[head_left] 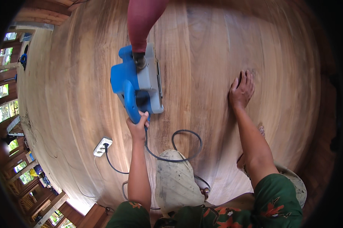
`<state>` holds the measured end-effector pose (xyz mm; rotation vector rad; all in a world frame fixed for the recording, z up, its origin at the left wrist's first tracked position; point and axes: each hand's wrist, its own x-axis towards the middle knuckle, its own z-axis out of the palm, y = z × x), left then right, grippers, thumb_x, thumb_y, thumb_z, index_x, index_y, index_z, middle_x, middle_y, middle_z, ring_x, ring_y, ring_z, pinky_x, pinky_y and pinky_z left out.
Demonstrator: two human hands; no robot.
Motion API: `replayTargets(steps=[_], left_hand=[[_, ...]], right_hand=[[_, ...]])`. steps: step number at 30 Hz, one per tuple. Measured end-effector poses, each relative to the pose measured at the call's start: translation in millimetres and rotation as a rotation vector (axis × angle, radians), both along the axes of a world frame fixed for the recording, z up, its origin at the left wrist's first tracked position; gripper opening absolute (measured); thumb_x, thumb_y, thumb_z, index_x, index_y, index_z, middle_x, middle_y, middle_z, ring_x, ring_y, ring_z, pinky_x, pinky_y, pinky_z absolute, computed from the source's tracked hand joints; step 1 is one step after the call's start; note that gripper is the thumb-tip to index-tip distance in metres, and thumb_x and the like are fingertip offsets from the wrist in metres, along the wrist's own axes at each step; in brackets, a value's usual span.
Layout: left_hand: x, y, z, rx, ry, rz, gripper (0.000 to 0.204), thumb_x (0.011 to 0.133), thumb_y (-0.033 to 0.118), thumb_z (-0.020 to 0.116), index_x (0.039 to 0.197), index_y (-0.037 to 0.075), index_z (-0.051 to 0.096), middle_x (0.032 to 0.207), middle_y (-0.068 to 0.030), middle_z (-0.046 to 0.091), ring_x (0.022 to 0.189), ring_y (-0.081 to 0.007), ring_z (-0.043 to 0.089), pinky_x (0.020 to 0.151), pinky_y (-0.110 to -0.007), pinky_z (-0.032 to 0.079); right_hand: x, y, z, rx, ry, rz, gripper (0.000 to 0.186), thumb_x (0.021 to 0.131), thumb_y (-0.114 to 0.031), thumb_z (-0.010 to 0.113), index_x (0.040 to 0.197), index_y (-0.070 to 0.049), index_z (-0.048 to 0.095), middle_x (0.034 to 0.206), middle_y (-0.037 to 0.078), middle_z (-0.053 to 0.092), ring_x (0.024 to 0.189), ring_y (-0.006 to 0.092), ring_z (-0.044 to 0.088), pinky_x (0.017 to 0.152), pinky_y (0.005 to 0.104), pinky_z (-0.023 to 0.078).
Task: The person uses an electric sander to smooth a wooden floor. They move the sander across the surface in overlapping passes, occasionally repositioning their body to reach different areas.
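My left hand (138,123) grips the rear handle of a blue and grey belt sander (122,76), which rests on the wide wooden floor or panel (201,57). A maroon cloth dust bag (145,22) rises from the sander's dark outlet and runs out of view at the top. My right hand (243,85) lies open on the wood to the sander's right, palm down. A black cord (200,144) loops from the sander's handle across the boards near my knee.
A white power strip (102,146) with a plug in it lies left of my left forearm, and a thin cable trails beside it. My bent leg (177,176) is at the bottom. Along the far left are timber framing, bright openings and assorted items (34,171).
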<state>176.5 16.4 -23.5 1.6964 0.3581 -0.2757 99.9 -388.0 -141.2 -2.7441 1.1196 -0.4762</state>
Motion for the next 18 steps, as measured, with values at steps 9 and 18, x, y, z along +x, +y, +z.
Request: replayTargets(steps=[9, 18], left_hand=[[42.1, -37.9, -2.1, -0.021, -0.051, -0.037, 0.021, 0.09, 0.009, 0.078, 0.078, 0.007, 0.061, 0.062, -0.0026, 0.057, 0.052, -0.0117, 0.055, 0.05, -0.028, 0.042], [236.1, -130.4, -18.1, -0.104, -0.149, -0.159, 0.016, 0.087, 0.007, 0.078, 0.084, 0.004, 0.062, 0.063, -0.0037, 0.06, 0.049, -0.0131, 0.057, 0.048, -0.028, 0.045]], right_hand=[[-0.9, -0.8, -0.1, -0.012, 0.002, 0.002, 0.05, 0.099, -0.029, 0.061, 0.146, -0.014, 0.057, 0.158, 0.009, 0.049, 0.151, 0.0303, 0.04, 0.122, 0.0542, 0.029], [-2.1, -1.1, 1.1, -0.019, -0.002, 0.014, 0.05, 0.099, -0.03, 0.06, 0.146, -0.014, 0.057, 0.157, 0.011, 0.05, 0.151, 0.0318, 0.04, 0.122, 0.0551, 0.029]])
